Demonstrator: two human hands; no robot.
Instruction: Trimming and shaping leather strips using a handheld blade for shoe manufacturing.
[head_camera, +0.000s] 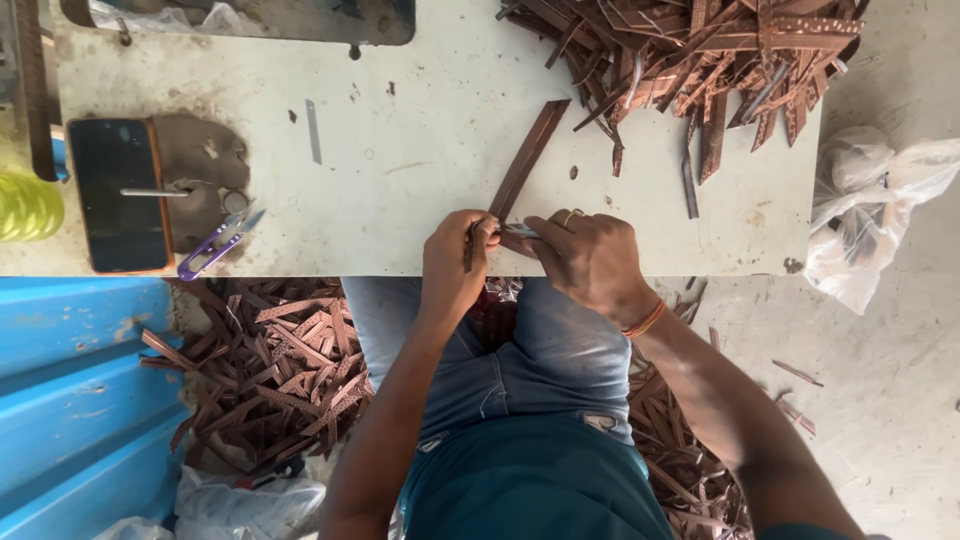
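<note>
Left hand (452, 262), right hand (590, 258), gripping long thin brown strip (528, 160)

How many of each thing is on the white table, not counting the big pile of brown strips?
Brown strip held in the hands: 1
Purple snips: 1
Black phone: 1
Small metal tool in the right hand: 1
Total: 4

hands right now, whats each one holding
Left hand: closed on the lower end of the brown strip.
Right hand: closed on a small metal tool held against the strip.
</note>
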